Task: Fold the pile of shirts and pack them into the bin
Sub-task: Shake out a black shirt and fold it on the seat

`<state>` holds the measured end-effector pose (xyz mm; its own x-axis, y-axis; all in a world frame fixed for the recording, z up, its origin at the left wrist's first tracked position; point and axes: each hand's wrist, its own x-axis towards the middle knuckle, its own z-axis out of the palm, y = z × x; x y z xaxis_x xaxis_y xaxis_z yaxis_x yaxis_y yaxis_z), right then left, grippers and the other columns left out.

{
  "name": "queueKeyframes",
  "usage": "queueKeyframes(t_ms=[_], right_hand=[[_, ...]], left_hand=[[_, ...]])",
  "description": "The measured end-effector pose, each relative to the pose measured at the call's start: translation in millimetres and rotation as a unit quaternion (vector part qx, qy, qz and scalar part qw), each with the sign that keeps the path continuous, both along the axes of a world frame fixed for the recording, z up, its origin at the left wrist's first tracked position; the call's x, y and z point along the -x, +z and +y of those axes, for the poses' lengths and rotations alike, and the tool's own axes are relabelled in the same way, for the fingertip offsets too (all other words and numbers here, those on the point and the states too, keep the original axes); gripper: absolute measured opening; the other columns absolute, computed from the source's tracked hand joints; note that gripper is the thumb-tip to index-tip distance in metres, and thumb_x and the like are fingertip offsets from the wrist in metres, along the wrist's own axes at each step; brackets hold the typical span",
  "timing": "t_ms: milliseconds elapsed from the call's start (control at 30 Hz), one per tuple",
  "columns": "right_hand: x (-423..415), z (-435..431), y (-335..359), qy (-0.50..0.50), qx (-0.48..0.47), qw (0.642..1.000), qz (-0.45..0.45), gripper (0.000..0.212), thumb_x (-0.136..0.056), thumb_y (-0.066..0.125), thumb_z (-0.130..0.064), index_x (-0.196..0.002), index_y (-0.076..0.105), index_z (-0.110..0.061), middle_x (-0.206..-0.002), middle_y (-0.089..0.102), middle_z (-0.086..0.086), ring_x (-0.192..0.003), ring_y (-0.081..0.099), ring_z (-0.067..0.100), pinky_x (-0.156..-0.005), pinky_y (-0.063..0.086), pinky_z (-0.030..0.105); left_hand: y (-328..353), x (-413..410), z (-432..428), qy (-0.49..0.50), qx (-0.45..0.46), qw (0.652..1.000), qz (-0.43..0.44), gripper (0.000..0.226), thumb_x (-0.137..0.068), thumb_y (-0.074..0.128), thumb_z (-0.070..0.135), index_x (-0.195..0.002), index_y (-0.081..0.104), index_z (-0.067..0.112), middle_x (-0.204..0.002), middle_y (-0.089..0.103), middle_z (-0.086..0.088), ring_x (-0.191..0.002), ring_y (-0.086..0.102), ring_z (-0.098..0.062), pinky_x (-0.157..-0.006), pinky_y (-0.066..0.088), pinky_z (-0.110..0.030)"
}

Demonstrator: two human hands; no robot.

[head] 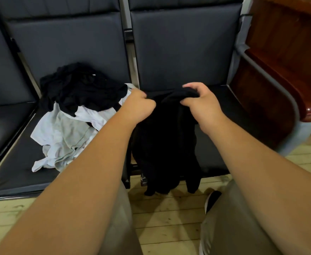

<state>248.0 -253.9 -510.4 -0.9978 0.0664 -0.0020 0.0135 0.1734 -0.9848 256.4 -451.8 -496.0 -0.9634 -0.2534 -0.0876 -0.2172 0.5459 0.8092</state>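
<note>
One limp, crumpled black shirt (165, 140)

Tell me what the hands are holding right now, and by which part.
Both hold one black shirt by its bunched top edge: the left hand grips one end, the right hand the other. The rest hangs down.

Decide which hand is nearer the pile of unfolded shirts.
Left. The left hand grips the black shirt beside the pile; the right hand grips it farther off, over the neighbouring seat.
</note>
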Motion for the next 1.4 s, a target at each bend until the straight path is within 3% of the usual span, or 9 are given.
queueKeyframes(t_ms=[167,333,567,800,967,1067,1200,1300,1400], right_hand=[[2,-12,3,0.087,-0.078,0.992,0.046,0.070,-0.083,0.073,-0.010,-0.140,0.053,-0.045,-0.110,0.071,-0.008,-0.094,0.071,0.007,-0.082,0.058,0.025],[10,-13,-5,0.035,-0.145,0.989,-0.014,0.096,-0.080,0.088,-0.037,-0.156,0.032,-0.024,-0.117,0.060,-0.006,-0.101,0.064,0.009,-0.077,0.049,0.021],[13,0,-15,0.059,-0.191,0.978,-0.058,0.028,-0.088,0.080,-0.043,-0.100,0.075,-0.017,-0.092,0.078,-0.001,-0.086,0.075,0.018,-0.076,0.061,0.038],[5,11,-17,0.033,-0.061,0.992,-0.109,0.049,-0.092,0.073,-0.048,-0.101,0.075,0.000,-0.091,0.079,0.010,-0.093,0.077,0.033,-0.084,0.063,0.044],[-5,14,-6,0.031,0.023,0.993,-0.111,0.019,-0.095,0.075,-0.036,-0.100,0.082,-0.020,-0.092,0.082,-0.001,-0.089,0.079,0.020,-0.086,0.064,0.037],[-12,13,1,0.037,0.029,0.995,-0.092,0.016,-0.094,0.076,-0.033,-0.100,0.082,-0.019,-0.092,0.082,0.001,-0.086,0.080,0.019,-0.085,0.065,0.037],[-18,8,5,0.056,-0.013,0.995,-0.078,0.011,-0.092,0.075,-0.028,-0.095,0.082,-0.020,-0.089,0.081,0.003,-0.084,0.079,0.020,-0.080,0.065,0.035],[-19,4,5,0.063,-0.073,0.993,-0.064,0.011,-0.088,0.071,-0.024,-0.092,0.080,-0.019,-0.090,0.079,0.011,-0.079,0.075,0.023,-0.071,0.060,0.036],[-18,3,6,0.067,-0.121,0.988,-0.072,0.006,-0.087,0.074,-0.026,-0.090,0.078,-0.023,-0.087,0.078,0.005,-0.083,0.076,0.022,-0.076,0.063,0.040]], left_hand=[[7,13,13,-0.152,-0.178,0.972,0.014,0.061,-0.087,0.074,0.017,-0.144,0.057,0.027,-0.132,0.067,0.012,-0.119,0.065,-0.003,-0.099,0.051,-0.023],[-6,17,13,-0.125,-0.219,0.966,-0.048,0.033,-0.088,0.083,0.022,-0.119,0.072,0.017,-0.107,0.081,-0.004,-0.102,0.078,-0.020,-0.094,0.061,-0.039],[-3,14,9,-0.116,-0.248,0.962,-0.002,0.018,-0.097,0.075,0.025,-0.112,0.078,0.017,-0.108,0.081,-0.002,-0.104,0.077,-0.018,-0.095,0.059,-0.036],[1,16,1,0.011,-0.319,0.939,0.126,0.021,-0.098,0.066,0.043,-0.108,0.072,0.025,-0.116,0.077,-0.002,-0.114,0.073,-0.024,-0.099,0.059,-0.048],[5,11,-9,0.042,-0.219,0.960,0.171,0.035,-0.096,0.060,0.049,-0.086,0.058,0.015,-0.085,0.060,-0.003,-0.080,0.058,-0.018,-0.079,0.054,-0.041],[6,4,-11,0.024,-0.177,0.973,0.149,0.038,-0.097,0.060,0.046,-0.100,0.065,0.009,-0.091,0.071,-0.001,-0.085,0.069,-0.019,-0.090,0.059,-0.047],[16,-12,0,-0.071,-0.113,0.989,0.060,0.033,-0.092,0.064,0.060,-0.098,0.079,0.031,-0.103,0.078,0.011,-0.104,0.072,-0.010,-0.101,0.057,-0.040],[18,-28,13,-0.164,-0.009,0.986,0.008,0.043,-0.082,0.070,0.077,-0.101,0.078,0.039,-0.098,0.076,0.022,-0.091,0.069,0.008,-0.078,0.053,-0.014],[10,-30,18,-0.204,0.122,0.971,0.025,0.030,-0.077,0.081,0.066,-0.092,0.076,0.040,-0.085,0.074,0.017,-0.078,0.070,0.000,-0.073,0.058,-0.027]])
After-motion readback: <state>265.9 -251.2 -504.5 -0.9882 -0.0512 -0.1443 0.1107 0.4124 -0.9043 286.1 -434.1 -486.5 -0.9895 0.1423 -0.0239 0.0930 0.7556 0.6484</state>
